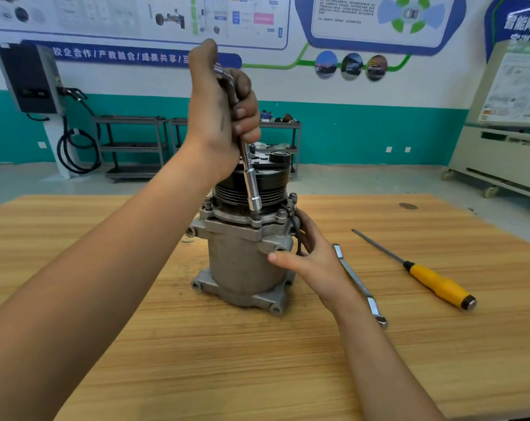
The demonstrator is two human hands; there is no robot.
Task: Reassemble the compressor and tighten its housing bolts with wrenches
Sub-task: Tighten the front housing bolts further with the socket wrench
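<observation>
A grey metal compressor (242, 262) stands upright in the middle of the wooden table (197, 360), its black ribbed pulley (276, 180) on top. My left hand (218, 117) is raised above it, shut on the bent handle of a chrome socket wrench (251, 183). The wrench's socket sits down on a housing bolt at the front of the flange. My right hand (306, 256) presses against the compressor's right side, thumb on a mounting lug, fingers over a black wire. Other bolts (292, 196) stick up around the flange.
A flat ring spanner (356, 281) lies on the table just right of my right wrist. Farther right lies a yellow-handled screwdriver (433, 281). Metal shelf carts (133, 147) and a wall-mounted charger box (30, 80) stand behind the table.
</observation>
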